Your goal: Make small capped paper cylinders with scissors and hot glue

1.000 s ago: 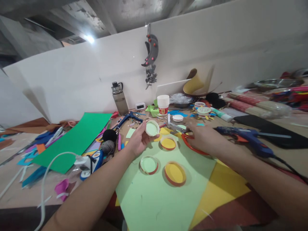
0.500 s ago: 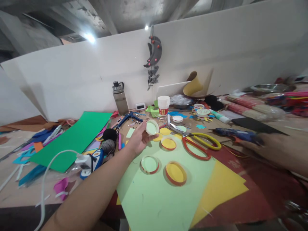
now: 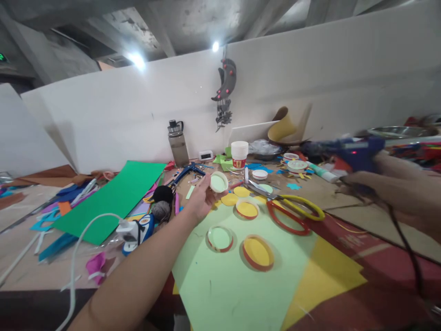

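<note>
My left hand [image 3: 202, 198] is raised over the table, fingers closed round a small white lid [image 3: 218, 182] lined with pale green paper. At the right, my right hand [image 3: 389, 186] grips a blue glue gun [image 3: 347, 149] lifted off the table, its nozzle pointing left and its black cord hanging down. Below my left hand lie three red-rimmed lids on a pale green sheet [image 3: 223, 285]: one with green paper [image 3: 219, 238] and two with yellow paper [image 3: 258, 252] [image 3: 247, 209]. Red and yellow scissors [image 3: 292, 213] rest beside them.
A green foam sheet [image 3: 113, 197], paper scraps, a water bottle [image 3: 178, 143], a stack of paper cups [image 3: 239, 155] and rolls of paper [image 3: 413, 151] crowd the table. A white board wall stands behind. A white cable [image 3: 74, 271] runs off the front left edge.
My right hand left the scissors, took hold of the blue glue gun lying at the right and lifted it. My left hand kept holding the lid almost still.
</note>
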Demonstrator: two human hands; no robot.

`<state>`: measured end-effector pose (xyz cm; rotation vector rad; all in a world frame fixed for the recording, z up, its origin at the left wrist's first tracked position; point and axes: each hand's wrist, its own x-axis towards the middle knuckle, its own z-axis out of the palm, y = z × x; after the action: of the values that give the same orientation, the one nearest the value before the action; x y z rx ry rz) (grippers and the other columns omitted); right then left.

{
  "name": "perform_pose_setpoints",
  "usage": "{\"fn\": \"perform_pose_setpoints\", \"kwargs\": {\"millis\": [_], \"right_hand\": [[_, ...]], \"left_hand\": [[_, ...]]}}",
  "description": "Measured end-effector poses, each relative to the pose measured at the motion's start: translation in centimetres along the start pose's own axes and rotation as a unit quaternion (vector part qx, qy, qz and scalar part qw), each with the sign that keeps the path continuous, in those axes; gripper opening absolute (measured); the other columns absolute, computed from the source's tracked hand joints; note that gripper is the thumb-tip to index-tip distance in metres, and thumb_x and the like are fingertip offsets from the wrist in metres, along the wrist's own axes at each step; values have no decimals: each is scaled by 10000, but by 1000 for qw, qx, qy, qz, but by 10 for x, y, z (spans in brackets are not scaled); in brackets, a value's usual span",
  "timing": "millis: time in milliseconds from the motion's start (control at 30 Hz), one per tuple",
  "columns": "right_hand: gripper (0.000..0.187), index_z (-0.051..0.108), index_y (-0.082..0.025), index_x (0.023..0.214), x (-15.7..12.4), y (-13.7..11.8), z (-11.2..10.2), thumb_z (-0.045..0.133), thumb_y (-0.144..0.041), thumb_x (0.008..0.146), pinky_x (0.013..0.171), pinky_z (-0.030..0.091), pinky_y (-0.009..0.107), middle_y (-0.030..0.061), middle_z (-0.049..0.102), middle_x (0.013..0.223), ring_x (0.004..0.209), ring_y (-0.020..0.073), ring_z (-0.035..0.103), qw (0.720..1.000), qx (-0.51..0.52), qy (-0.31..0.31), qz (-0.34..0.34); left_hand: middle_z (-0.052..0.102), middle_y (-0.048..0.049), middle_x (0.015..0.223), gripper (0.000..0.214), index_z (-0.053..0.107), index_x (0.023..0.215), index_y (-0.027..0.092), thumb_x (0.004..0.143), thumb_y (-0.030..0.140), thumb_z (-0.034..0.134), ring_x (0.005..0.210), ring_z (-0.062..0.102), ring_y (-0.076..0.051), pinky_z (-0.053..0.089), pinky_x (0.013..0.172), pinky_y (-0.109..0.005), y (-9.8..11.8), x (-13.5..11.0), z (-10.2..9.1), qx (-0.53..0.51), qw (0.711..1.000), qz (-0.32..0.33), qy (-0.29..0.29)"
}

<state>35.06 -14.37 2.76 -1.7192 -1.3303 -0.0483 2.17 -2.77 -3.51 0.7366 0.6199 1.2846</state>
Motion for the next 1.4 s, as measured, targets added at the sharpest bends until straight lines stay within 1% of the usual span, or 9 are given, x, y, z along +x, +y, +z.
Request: {"fn": "perform_pose_setpoints", "kwargs": {"millis": [67, 133, 200, 367, 500, 667, 800, 1200, 1400], "right_hand": [[62, 568, -243, 742, 12, -35, 24, 606, -249, 790, 474, 380, 324, 27, 616, 612, 490, 125, 507, 986, 125, -87, 60], [37, 593, -229, 838, 18, -67, 51, 586, -225, 802, 596, 464, 321, 29, 658, 741, 607, 141, 571, 962, 242, -128, 17], [246, 575, -230, 1011, 15, -87, 77, 643, -254, 775, 627, 492, 320, 21, 672, 836, 649, 159, 594, 932, 321, -166, -27], [284, 559, -222, 1048, -10, -87, 116, 563, -427, 851, 566, 462, 310, 22, 635, 781, 643, 187, 564, 926, 281, -230, -105], [278, 584, -207, 1010, -16, -73, 122, 507, -442, 886, 596, 465, 310, 54, 659, 827, 711, 210, 586, 936, 219, -239, -139], [332, 575, -190, 1080, -12, -68, 125, 467, -459, 920, 671, 483, 326, 78, 698, 919, 757, 223, 611, 927, 187, -265, -190], [346, 567, -189, 1149, -12, -68, 128, 456, -427, 924, 697, 491, 329, 83, 706, 949, 790, 238, 636, 926, 171, -270, -200], [287, 587, -214, 1070, -13, -68, 132, 438, -411, 926, 688, 511, 357, 97, 722, 915, 787, 263, 663, 930, 148, -252, -224], [308, 593, -203, 1098, -14, -66, 132, 439, -406, 924, 722, 523, 379, 115, 729, 963, 848, 284, 678, 930, 129, -263, -221]], "left_hand": [[745, -59, 944, 248, 647, 988, 153, 874, 373, 641, 890, 718, -190, 611, 799, -329, 1, 2, -1, 0, 1000, 5, 4], [747, -56, 945, 241, 648, 986, 154, 888, 372, 622, 893, 718, -184, 606, 808, -323, 2, 2, -2, 3, 1000, 16, 12], [748, -55, 936, 236, 649, 967, 149, 919, 368, 576, 900, 715, -174, 600, 813, -309, 4, 2, -2, 8, 999, 31, 30], [751, -61, 929, 249, 651, 930, 145, 922, 379, 567, 921, 713, -181, 598, 796, -294, 4, 6, -6, 11, 997, 38, 61], [753, -76, 952, 266, 661, 942, 138, 887, 395, 619, 947, 713, -196, 595, 816, -305, 1, 8, -6, 8, 997, 46, 65], [756, -53, 878, 233, 666, 913, 147, 920, 361, 574, 891, 727, -184, 602, 824, -322, 1, 2, 2, -16, 997, 26, 75], [753, -65, 861, 254, 676, 905, 137, 895, 381, 605, 851, 733, -204, 611, 819, -363, 0, -4, 7, -24, 998, 7, 59], [743, -67, 831, 251, 678, 893, 126, 936, 335, 545, 750, 712, -164, 589, 877, -418, -3, -9, 13, -38, 997, -22, 63], [746, -69, 868, 237, 676, 893, 133, 922, 343, 570, 790, 713, -163, 601, 852, -383, -3, -9, 11, -33, 999, -11, 33]]}}
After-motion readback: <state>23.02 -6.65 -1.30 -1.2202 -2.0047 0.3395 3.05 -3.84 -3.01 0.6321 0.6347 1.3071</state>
